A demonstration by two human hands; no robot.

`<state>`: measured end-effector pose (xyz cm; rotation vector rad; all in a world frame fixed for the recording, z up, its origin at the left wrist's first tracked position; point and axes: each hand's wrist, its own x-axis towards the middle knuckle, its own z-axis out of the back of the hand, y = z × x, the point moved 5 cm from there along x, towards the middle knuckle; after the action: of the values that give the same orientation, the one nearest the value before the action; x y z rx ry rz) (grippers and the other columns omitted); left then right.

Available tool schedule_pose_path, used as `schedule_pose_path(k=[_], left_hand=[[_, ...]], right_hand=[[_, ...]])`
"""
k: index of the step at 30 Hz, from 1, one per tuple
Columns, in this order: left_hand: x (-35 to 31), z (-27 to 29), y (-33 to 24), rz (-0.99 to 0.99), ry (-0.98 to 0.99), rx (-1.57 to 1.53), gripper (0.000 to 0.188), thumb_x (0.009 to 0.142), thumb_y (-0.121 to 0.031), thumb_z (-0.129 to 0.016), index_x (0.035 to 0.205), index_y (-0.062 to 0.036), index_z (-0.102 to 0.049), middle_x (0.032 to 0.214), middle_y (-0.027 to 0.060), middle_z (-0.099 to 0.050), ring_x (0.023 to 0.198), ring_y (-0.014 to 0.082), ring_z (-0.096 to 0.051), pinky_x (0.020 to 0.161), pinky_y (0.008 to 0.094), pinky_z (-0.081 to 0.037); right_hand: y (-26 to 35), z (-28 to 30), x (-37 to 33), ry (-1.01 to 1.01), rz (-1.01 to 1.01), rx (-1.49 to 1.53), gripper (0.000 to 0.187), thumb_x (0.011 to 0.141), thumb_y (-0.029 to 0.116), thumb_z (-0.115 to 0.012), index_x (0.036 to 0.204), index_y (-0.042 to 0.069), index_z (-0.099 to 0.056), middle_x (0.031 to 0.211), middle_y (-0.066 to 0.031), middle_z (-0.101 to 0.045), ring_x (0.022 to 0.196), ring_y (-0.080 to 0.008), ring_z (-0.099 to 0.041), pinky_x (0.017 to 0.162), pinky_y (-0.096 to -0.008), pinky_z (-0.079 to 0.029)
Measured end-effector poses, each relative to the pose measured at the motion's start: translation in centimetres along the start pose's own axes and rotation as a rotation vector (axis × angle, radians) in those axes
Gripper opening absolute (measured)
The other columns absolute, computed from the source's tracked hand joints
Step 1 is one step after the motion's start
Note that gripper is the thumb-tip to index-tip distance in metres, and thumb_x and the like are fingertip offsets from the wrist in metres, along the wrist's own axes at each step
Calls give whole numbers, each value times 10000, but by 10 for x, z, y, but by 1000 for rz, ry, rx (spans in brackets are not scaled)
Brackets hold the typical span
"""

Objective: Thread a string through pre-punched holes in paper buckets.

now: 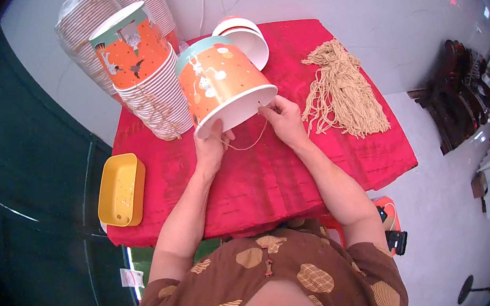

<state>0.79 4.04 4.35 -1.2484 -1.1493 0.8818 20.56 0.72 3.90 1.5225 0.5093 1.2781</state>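
1. While the left hand (211, 147) clasped the near-left rim of the orange paper bucket (222, 75), thumb and fingers narrowed on its edge, the right hand (285, 123) pinched a tan cord (249, 148) between thumb and forefinger at the mouth's right side (head view).

2. Step in hand, as judged: the cord was being fitted to the bucket as a handle. A short tip projected past the right fingertips; the remainder sagged in a loop between the hands. Whether it was secured at the left hand could not be told.

3. Next move, as judged: this called for guiding the tip through the wall beside the right fingertips, the left hand steadying the rim. No hole was discernible there.

4. Position: the bucket lay tilted just beyond and between the hands, its mouth facing the person.

5. Surroundings: a stack of nested buckets (153, 103) stood beyond and left of the left hand, a yellow tray (137, 206) to its near left, and a cord bundle (343, 89) right of the right hand.
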Motion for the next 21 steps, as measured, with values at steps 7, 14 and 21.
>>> schedule_pose_path(k=[7, 14, 21], left_hand=[[1, 1, 4, 156, 87, -211, 168, 946, -130, -460, 935, 17, -540, 611, 95, -574, 415, 113, -442, 331, 237, -283], [3, 0, 10, 325, 191, -334, 171, 937, -105, -442, 1032, 29, -490, 609, 115, -574, 392, 129, -415, 321, 239, -273], [0, -3, 10, 328, 176, -346, 172, 936, -116, -471, 1033, 25, -493, 605, 103, -578, 400, 122, -439, 318, 232, -281]], right_hand=[[6, 2, 1, 107, -64, 144, 90, 848, 82, -668, 804, 13, -632, 675, -1, -598, 602, -66, -519, 544, -240, -413], [12, 6, 2, 271, -68, 279, 99, 868, 92, -668, 805, 37, -616, 655, 35, -554, 566, -36, -468, 512, -198, -372], [12, 2, 2, 212, -89, 208, 185, 836, 184, -693, 861, 5, -651, 722, -3, -597, 643, -118, -545, 612, -277, -461]])
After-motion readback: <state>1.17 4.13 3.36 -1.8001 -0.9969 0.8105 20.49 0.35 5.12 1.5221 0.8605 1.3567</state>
